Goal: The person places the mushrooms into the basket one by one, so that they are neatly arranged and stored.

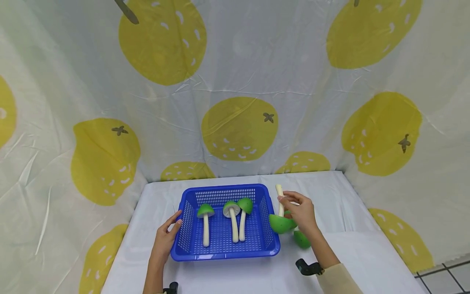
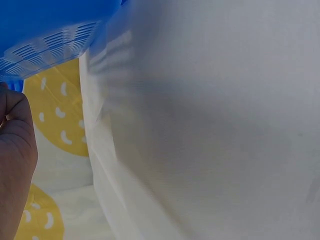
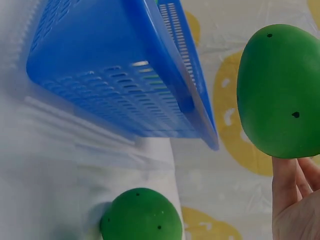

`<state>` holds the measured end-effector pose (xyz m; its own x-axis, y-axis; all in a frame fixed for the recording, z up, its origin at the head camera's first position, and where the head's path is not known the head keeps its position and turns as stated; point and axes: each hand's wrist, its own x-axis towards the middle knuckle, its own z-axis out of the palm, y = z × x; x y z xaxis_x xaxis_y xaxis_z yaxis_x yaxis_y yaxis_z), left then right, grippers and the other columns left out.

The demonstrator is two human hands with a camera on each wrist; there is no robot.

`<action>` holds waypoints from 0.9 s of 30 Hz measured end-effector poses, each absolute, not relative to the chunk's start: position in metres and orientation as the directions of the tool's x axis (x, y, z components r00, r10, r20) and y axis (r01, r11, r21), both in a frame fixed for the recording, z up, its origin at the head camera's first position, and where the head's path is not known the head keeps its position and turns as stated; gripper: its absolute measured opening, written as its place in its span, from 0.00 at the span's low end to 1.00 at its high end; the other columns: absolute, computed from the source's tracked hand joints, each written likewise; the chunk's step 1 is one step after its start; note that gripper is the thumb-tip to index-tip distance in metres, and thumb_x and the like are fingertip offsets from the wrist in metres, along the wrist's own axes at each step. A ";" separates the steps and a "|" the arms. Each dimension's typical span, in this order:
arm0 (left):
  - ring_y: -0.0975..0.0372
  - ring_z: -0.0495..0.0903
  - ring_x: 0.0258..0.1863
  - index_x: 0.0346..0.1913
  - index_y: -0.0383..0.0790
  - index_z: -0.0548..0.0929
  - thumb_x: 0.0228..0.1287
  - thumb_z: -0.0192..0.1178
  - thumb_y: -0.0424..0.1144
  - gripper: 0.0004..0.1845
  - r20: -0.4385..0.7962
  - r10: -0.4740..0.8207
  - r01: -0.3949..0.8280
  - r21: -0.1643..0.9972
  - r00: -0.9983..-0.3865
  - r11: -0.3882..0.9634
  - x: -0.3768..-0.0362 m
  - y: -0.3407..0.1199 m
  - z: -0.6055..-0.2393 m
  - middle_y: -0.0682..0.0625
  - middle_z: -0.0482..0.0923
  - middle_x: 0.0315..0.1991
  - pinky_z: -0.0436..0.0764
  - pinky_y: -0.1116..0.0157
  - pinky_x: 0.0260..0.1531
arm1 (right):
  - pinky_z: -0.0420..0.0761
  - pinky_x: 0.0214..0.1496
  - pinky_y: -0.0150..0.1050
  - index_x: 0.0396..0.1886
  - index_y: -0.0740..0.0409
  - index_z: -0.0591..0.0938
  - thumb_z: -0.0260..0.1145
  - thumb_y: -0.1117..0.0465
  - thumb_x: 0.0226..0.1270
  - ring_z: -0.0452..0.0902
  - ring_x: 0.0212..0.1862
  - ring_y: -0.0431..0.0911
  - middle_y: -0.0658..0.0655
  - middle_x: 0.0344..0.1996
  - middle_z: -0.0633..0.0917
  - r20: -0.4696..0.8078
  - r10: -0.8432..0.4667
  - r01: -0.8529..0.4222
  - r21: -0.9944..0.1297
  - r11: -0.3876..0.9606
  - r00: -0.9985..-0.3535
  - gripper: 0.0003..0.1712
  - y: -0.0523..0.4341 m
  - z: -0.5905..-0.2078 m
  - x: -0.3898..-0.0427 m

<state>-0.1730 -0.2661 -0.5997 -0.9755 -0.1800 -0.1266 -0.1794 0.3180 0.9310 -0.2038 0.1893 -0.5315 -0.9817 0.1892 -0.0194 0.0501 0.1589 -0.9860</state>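
A blue plastic basket (image 1: 225, 257) with perforated walls stands on the white-covered table. At its left rim, my left hand (image 1: 164, 240) grips the edge with thumb and fingers. Inside lie three toy mushrooms with green caps and pale stems: one mushroom (image 1: 206, 224) to the left, a second mushroom (image 1: 233, 222) and a third mushroom (image 1: 243, 220) side by side right of centre. Just past the right rim, my right hand (image 1: 302, 212) pinches another toy mushroom (image 1: 281, 224) by its stem, cap downward. Dark specks dot that cap (image 3: 280, 90) in the right wrist view.
One more green mushroom cap (image 1: 302, 240) sits on the table below my right hand, right of the basket; its stem is hidden. A lemon-print curtain (image 1: 238, 130) hangs behind the table and along both sides. Tiled floor (image 1: 449, 277) shows at the lower right.
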 end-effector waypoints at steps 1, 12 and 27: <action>0.48 0.71 0.67 0.73 0.62 0.74 0.73 0.57 0.63 0.30 -0.128 -0.178 -0.180 0.933 -0.976 0.313 -0.173 -0.266 -0.600 0.43 0.73 0.64 0.74 0.48 0.65 | 0.88 0.30 0.42 0.59 0.59 0.84 0.75 0.46 0.65 0.87 0.31 0.42 0.54 0.42 0.88 -0.017 0.182 0.046 -0.986 0.159 -0.983 0.29 0.187 -0.532 -0.204; 0.46 0.69 0.69 0.74 0.60 0.74 0.74 0.57 0.60 0.28 -0.120 -0.175 -0.168 0.941 -0.977 0.294 -0.173 -0.266 -0.601 0.42 0.73 0.64 0.71 0.44 0.67 | 0.89 0.32 0.49 0.58 0.59 0.86 0.76 0.50 0.65 0.87 0.30 0.44 0.61 0.44 0.86 -0.027 0.157 0.047 -0.991 0.122 -0.987 0.26 0.163 -0.530 -0.209; 0.48 0.70 0.68 0.73 0.60 0.75 0.74 0.57 0.60 0.28 -0.110 -0.179 -0.160 0.942 -0.978 0.294 -0.174 -0.266 -0.602 0.43 0.74 0.64 0.73 0.48 0.65 | 0.88 0.29 0.43 0.56 0.55 0.87 0.76 0.49 0.65 0.87 0.30 0.47 0.61 0.42 0.86 -0.009 0.066 0.019 -0.988 0.154 -0.998 0.23 0.128 -0.530 -0.213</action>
<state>-0.1743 -0.2664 -0.6017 -0.9777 -0.1790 -0.1103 -0.1601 0.2939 0.9423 -0.2127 0.1283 -0.5302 -0.9978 0.0663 -0.0086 0.0188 0.1538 -0.9879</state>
